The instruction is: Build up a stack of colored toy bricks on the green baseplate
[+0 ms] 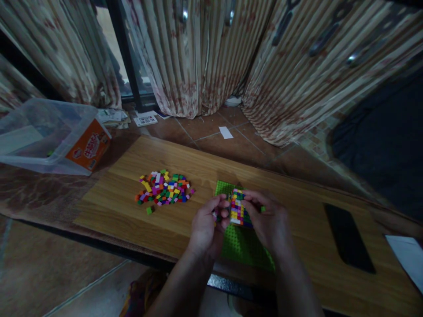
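Observation:
A green studded baseplate [243,246] lies on the wooden board, partly under my hands. On it stands a block of multicoloured building bricks [237,209] set in rows. My left hand [206,224] is at the block's left side, its fingers curled around a few loose bricks [216,215], mostly hidden. From the right, my right hand [271,218] reaches over the block. Its thumb and forefinger are pinched together at the block's upper part, on a small brick that the fingertips largely cover. A bright green brick [263,208] shows beside the right hand's fingers.
A pile of loose coloured bricks [165,188] lies left on the wooden board [115,193], with a single green brick [150,210] in front. A clear plastic box [59,114] stands far left. A black phone-like slab [348,237] and white paper [406,253] lie right.

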`<state>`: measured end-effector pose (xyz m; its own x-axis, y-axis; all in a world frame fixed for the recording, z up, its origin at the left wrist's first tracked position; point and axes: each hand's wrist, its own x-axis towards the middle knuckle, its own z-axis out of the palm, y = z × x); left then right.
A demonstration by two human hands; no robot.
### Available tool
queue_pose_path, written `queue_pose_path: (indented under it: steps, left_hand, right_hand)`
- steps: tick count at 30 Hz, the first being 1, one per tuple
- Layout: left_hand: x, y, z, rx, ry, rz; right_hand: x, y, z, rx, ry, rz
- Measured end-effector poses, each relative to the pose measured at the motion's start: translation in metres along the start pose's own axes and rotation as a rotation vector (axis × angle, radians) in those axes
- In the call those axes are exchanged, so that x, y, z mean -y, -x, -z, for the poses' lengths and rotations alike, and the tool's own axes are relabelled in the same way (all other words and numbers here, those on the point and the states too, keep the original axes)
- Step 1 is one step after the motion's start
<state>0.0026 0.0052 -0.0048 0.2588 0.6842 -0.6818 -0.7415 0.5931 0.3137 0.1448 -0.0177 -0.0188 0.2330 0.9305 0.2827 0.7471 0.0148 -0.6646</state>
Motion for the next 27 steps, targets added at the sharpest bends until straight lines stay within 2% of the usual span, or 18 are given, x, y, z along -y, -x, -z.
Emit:
queue_pose_path:
  steps: [6,16,22,27]
  left_hand:
    - [-0.001,0.000,0.000,0.004,0.002,0.001]
    - [-0.001,0.000,0.000,-0.002,0.000,-0.011]
    - [-0.002,0.002,-0.001,-0.003,0.014,0.001]
    - [-0.004,0.004,-0.002,0.043,0.061,-0.016]
  right_hand:
    - [-0.003,-0.003,0.004,-0.146,0.044,0.021]
    - [-0.001,-0.009,-0.010,-0.005,0.068,-0.071]
    - [-0.003,-0.008,-0.012,0.013,-0.048,-0.149]
    - [-0.004,-0.008,-0.016,0.006,-0.110,-0.144]
